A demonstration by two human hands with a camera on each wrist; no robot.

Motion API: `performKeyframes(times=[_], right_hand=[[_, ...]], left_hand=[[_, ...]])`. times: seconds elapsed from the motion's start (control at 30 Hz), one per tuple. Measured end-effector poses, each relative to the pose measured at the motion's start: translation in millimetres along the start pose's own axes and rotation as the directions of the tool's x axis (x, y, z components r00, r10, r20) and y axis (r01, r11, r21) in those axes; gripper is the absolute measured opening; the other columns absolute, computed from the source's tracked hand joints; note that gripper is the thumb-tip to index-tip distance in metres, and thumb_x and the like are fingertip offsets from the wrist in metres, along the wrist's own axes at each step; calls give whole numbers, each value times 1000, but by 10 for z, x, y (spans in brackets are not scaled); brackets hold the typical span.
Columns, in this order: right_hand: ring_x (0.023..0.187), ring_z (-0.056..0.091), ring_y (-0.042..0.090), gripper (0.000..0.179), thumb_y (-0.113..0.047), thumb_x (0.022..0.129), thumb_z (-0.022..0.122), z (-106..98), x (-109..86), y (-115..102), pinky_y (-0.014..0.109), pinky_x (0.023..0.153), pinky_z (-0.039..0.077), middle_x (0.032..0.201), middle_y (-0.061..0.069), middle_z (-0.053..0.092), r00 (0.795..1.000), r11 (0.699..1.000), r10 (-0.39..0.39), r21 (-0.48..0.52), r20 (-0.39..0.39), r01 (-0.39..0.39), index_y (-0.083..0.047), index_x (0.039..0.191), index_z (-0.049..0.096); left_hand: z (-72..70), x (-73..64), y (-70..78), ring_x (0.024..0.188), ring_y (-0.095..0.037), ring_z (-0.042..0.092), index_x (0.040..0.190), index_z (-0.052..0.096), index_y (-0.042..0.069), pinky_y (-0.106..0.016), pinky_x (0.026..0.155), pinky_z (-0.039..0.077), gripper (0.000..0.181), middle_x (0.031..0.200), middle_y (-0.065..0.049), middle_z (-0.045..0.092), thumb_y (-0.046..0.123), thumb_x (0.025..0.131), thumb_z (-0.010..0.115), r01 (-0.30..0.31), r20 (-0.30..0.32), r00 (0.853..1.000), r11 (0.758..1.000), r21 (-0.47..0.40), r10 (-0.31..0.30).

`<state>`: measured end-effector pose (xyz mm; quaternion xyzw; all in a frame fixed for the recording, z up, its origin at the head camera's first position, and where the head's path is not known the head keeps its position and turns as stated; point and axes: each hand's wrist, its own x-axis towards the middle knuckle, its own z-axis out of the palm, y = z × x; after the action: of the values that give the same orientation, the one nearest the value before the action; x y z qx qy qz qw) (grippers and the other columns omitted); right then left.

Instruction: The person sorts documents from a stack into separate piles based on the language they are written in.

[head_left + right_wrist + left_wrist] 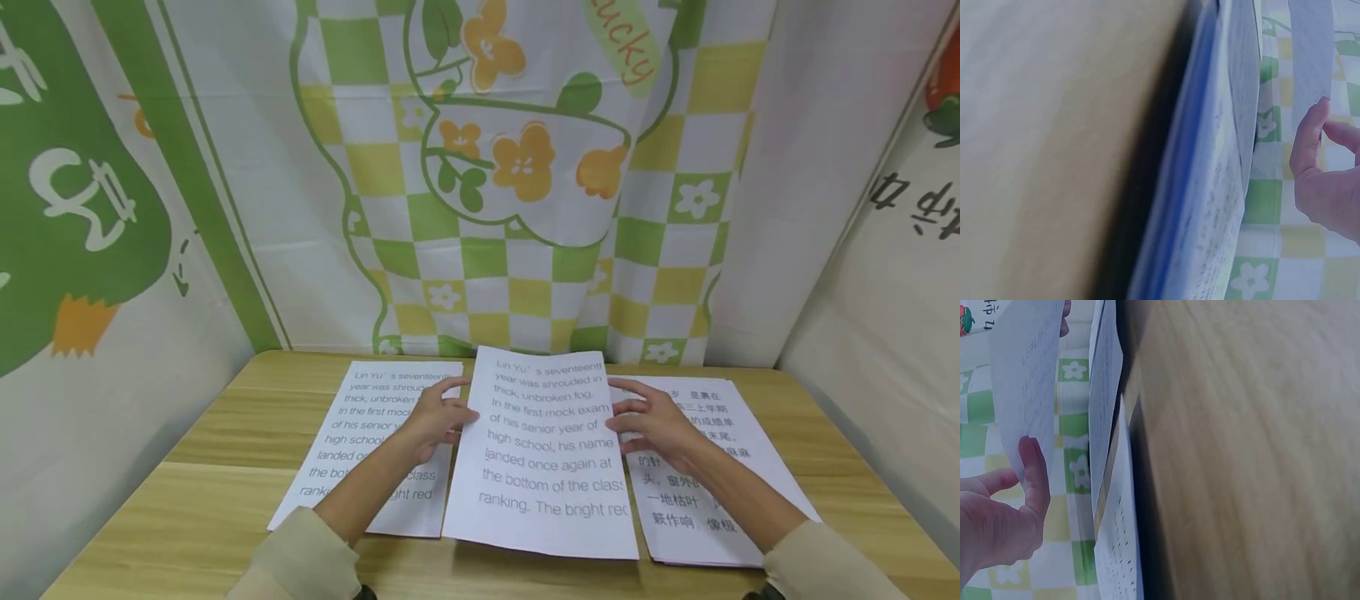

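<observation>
A printed sheet of paper (551,454) with English text is held up between both hands, tilted above the table at the middle. My left hand (437,417) pinches its left edge between thumb and fingers, and the left wrist view shows that hand (1010,512) with the sheet (1025,381) raised off the tabletop. On the opposite edge, my right hand (656,421) grips the paper the same way; its thumb and finger meet at the edge in the right wrist view, where the hand (1329,181) appears at the right.
Left of the held sheet lies paper (348,454) with the same English text. To the right rests a stack of sheets (701,533) printed in Chinese, partly covered by the right forearm. Beneath is a wooden table (195,483); a patterned curtain (510,275) hangs behind it.
</observation>
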<state>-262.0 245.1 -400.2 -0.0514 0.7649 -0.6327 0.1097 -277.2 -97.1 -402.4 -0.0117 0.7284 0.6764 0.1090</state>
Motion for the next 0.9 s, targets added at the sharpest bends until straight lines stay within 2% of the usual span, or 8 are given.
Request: performKeyframes(times=[0.27, 0.53, 0.77, 0.9], right_hand=[[89, 70, 19, 79, 4, 93, 70, 204, 131, -112, 35, 72, 66, 110, 11, 62, 1000, 999, -3, 48, 17, 2, -6, 162, 30], [87, 69, 18, 79, 6, 91, 69, 428, 247, -185, 35, 72, 66, 109, 12, 61, 999, 997, -11, 81, 36, 8, -4, 160, 32], [87, 68, 19, 79, 9, 91, 68, 651, 378, -215, 34, 71, 66, 104, 10, 60, 998, 992, -8, 124, 66, 0, -3, 160, 33], [87, 68, 21, 78, 10, 90, 68, 814, 454, -220, 34, 73, 66, 103, 11, 59, 996, 989, 13, 147, 88, -26, -6, 159, 36]], left_hand=[[-250, -2, 45, 82, -19, 68, 154, 47, 11, -31, 70, 61, 66, 112, -16, 71, -4, 92, 66, 11, -60, 998, 997, 79, -7], [-531, -61, 77, 87, -21, 68, 155, 44, 9, -33, 73, 62, 65, 113, -16, 70, -2, 95, 64, 20, -69, 998, 993, 119, -12], [-756, -118, 116, 95, -25, 70, 158, 40, 8, -36, 77, 61, 65, 124, -22, 67, -1, 97, 63, 14, -80, 997, 987, 161, -1], [-878, -132, 95, 95, -23, 68, 158, 39, 7, -33, 76, 59, 65, 120, -19, 66, -2, 98, 61, 15, -82, 997, 986, 166, -1]])
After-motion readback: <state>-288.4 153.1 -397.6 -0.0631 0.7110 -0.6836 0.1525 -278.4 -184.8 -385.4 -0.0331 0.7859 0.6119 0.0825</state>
